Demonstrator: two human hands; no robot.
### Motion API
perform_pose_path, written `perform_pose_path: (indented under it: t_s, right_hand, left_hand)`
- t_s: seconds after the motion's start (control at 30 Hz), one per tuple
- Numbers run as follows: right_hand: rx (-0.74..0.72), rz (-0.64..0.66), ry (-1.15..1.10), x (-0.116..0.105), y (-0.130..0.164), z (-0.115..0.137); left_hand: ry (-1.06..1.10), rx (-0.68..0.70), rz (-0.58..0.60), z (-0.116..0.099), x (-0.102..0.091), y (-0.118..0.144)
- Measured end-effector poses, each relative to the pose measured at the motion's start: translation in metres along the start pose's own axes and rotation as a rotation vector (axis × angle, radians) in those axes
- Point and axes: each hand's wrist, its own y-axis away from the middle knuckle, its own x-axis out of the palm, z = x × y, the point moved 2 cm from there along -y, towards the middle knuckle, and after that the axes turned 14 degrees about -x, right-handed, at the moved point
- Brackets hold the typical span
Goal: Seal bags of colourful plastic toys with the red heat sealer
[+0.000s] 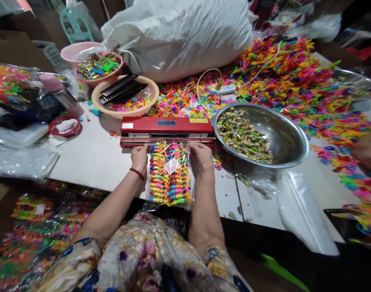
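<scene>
Between the two hands, on the near edge of the white table [97, 158], a clear bag of colourful toys [170, 174] is held, its far end lying at the red sealer [167, 127]. Its left side is pinched by the left hand [139, 156], its right side by the right hand [200, 158], fingers curled. To the right a steel bowl [283, 138] is seen.

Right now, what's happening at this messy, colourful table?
A person holds a clear bag of colourful toys with the left hand and right hand, its top edge lying in the red heat sealer. A steel bowl of small pieces sits to the right, loose toys heaped behind.
</scene>
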Motion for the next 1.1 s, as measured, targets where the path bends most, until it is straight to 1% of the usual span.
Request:
perform_pose_path:
  t_s: [0.1, 0.17, 0.27, 0.4, 0.47, 0.53, 0.57, 0.63, 0.7, 0.8, 0.93, 1.03, 1.1]
  right_hand:
    - [0.069, -0.025, -0.036, -0.004, 0.004, 0.003]
    - [0.06, -0.039, -0.032, -0.004, 0.005, 0.004]
    - [0.024, -0.036, 0.009, -0.002, 0.005, 0.003]
    - [-0.011, -0.041, 0.107, -0.004, 0.004, 0.001]
    - [-0.032, -0.032, 0.129, -0.005, 0.003, 0.001]
    - [-0.04, -0.019, 0.134, -0.005, 0.003, 0.001]
    - [-0.041, -0.016, 0.134, -0.005, 0.004, 0.001]
    - [-0.04, -0.014, 0.129, -0.004, 0.005, 0.002]
    - [-0.033, -0.024, 0.106, -0.003, 0.006, 0.004]
    - [-0.039, -0.054, 0.057, 0.001, 0.008, 0.005]
    - [-0.079, -0.132, -0.085, 0.006, 0.01, 0.006]
    - [-0.083, -0.144, -0.163, 0.008, 0.01, 0.005]
    - [-0.089, -0.148, -0.148, 0.008, 0.009, 0.006]
  left_hand:
    - [0.042, -0.052, 0.016, 0.005, -0.002, 0.003]
    - [0.051, -0.076, 0.046, 0.005, 0.0, 0.005]
    - [0.032, -0.06, 0.038, 0.003, 0.004, 0.004]
    - [-0.01, 0.013, -0.017, 0.001, 0.009, -0.003]
    - [-0.039, 0.091, -0.075, 0.001, 0.008, -0.008]
    - [-0.07, 0.197, -0.119, -0.001, 0.005, -0.011]
    - [-0.079, 0.238, -0.126, -0.002, 0.004, -0.011]
    - [-0.101, 0.267, -0.104, -0.004, 0.002, -0.011]
    - [-0.136, 0.26, -0.102, -0.007, 0.002, -0.009]
    - [-0.153, 0.263, -0.144, -0.012, 0.006, -0.006]
    - [-0.023, 0.237, -0.178, -0.017, 0.011, -0.008]
    - [-0.003, 0.185, -0.165, -0.015, 0.012, -0.01]
    - [-0.026, 0.194, -0.12, -0.012, 0.012, -0.008]
